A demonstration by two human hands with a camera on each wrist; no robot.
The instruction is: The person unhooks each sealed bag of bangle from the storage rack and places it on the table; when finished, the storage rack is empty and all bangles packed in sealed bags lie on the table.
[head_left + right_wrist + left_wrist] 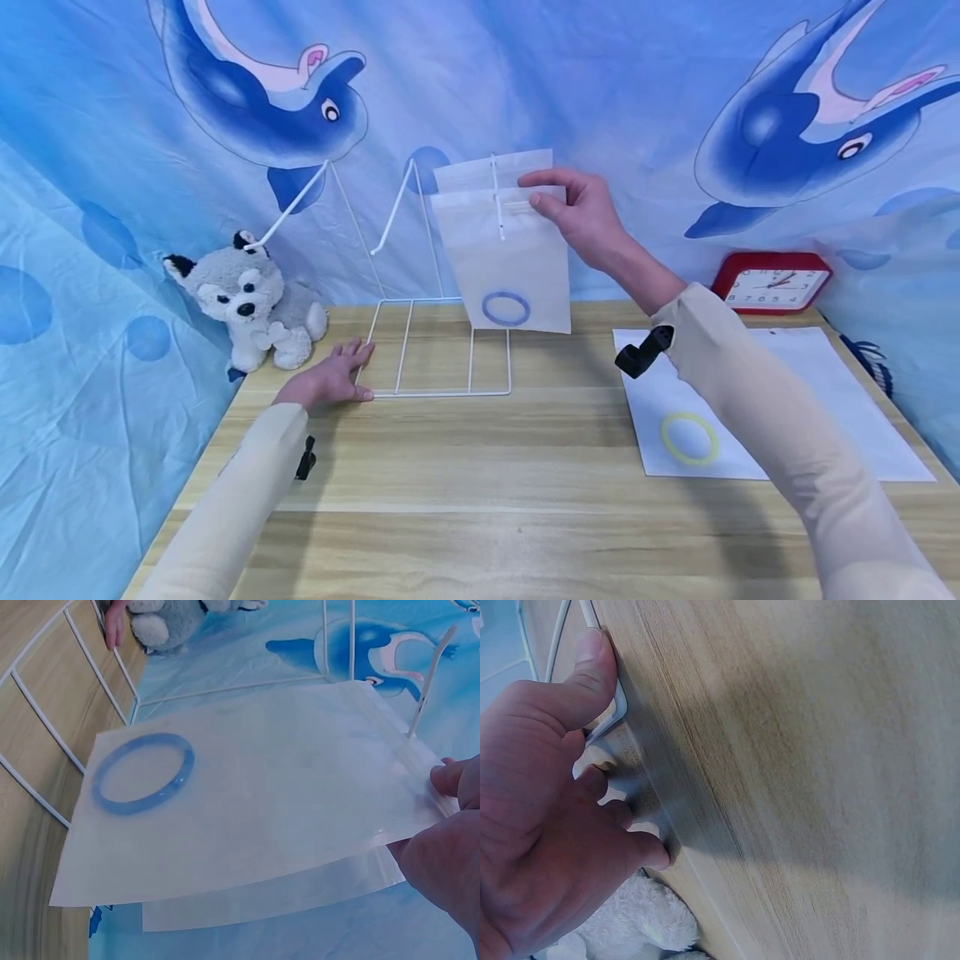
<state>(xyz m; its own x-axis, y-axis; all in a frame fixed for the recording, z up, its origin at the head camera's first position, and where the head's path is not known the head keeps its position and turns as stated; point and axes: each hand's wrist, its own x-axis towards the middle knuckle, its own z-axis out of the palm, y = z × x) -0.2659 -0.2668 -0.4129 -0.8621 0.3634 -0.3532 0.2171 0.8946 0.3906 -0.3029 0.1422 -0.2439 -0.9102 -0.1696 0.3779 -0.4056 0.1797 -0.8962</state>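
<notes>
A white wire display rack (442, 394) stands on the table, its hooks pointing forward. My left hand (330, 379) holds the rack's front left base corner, thumb on the front wire (590, 615). On the right hook (501, 221) hangs a translucent white bag (510, 258), a blue ring (506, 323) showing near its bottom. My right hand (588, 212) pinches this bag by its top right corner; the hook's tip pokes out in front. Behind it on the same hook is a second white bag (262, 900), mostly hidden. The other two hooks carry nothing.
A grey and white plush husky (243, 292) sits left of the rack. At right lies a white rectangular sheet (795, 400) with a yellow ring (667, 439), partly under my right sleeve. A red clock (776, 283) stands behind it. A blue dolphin cloth (562, 83) hangs at the back.
</notes>
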